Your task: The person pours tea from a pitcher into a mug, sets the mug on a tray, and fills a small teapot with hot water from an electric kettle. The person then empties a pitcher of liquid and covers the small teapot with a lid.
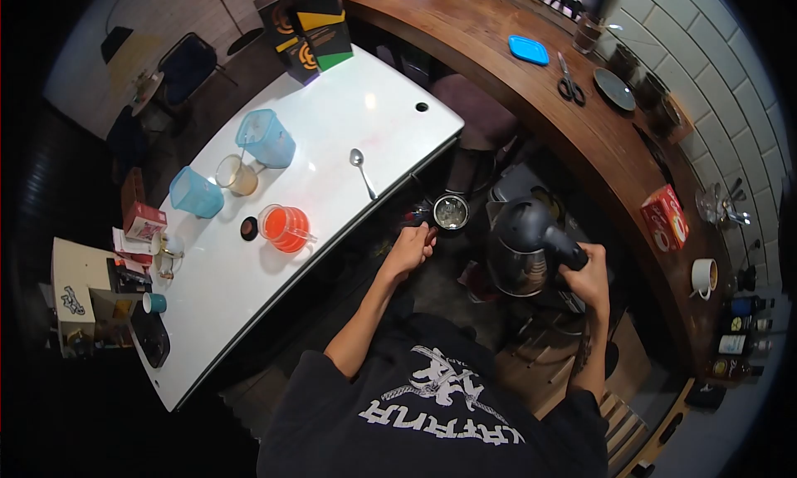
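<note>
My left hand [409,250] is closed around the brown handle of a small round metal-rimmed utensil [451,213], just off the white table's edge. Its inside looks grey and shiny; whether it is a pot or a strainer I cannot tell. On the other side, my right hand [588,276] grips the handle of a black kettle [520,247] with a shiny body. The kettle is apart from the utensil, to its right. Nearest my left hand on the table lies a metal spoon [363,173]. A glass jug [285,228] of red-orange liquid stands farther left.
On the white table [332,137] are two blue plastic pitchers [266,139] [196,192], a glass [237,176] and dark boxes [310,29]. The curved wooden counter [465,38] carries scissors [569,79], a blue lid [529,50], a red box [664,217] and a white cup [704,277].
</note>
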{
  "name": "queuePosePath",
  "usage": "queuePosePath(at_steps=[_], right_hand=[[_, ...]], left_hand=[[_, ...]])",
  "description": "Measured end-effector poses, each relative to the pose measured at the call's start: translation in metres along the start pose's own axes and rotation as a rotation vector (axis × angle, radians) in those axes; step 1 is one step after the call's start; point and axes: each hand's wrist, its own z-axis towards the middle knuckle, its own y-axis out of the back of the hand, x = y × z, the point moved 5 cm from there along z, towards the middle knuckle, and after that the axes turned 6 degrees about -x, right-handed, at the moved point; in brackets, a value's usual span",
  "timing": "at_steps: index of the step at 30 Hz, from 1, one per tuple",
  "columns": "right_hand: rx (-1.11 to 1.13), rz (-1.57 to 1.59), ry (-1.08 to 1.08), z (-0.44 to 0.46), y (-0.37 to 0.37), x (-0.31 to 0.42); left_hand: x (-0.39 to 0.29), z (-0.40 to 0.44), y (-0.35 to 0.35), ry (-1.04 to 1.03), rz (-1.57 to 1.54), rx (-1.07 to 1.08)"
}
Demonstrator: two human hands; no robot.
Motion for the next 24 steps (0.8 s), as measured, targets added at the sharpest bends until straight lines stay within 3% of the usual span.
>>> queuePosePath(at_steps=[1,2,3,5,10,15,17,24], right_hand=[[-0.055,0.067,-0.021,0.001,-0.001,0.003],[0.105,0.221,-0.16,0.0,-0.004,0.001],[0.115,0.229,-0.149,-0.001,-0.01,0.003],[-0.184,0.288,-0.171,-0.01,-0.006,-0.001],[-0.34,0.334,-0.211,-0.008,-0.021,-0.053],[-0.152,0.311,-0.259,0.001,-0.023,-0.057],[-0.318,0.296,-0.243,-0.001,-0.025,-0.071],[-0.364,0.317,-0.284,-0.009,-0.035,-0.095]], left_hand=[[-0.005,-0.001,0.009,-0.003,0.0,-0.018],[-0.011,-0.001,0.018,0.001,-0.012,-0.015],[-0.017,-0.001,0.026,0.007,-0.024,-0.01],[-0.027,0.0,0.045,0.007,-0.082,-0.058],[-0.05,0.007,0.096,0.045,-0.133,-0.183],[-0.051,0.025,0.143,-0.003,-0.188,-0.282],[-0.042,0.036,0.162,0.018,-0.246,-0.362],[-0.035,0.04,0.188,0.011,-0.314,-0.466]])
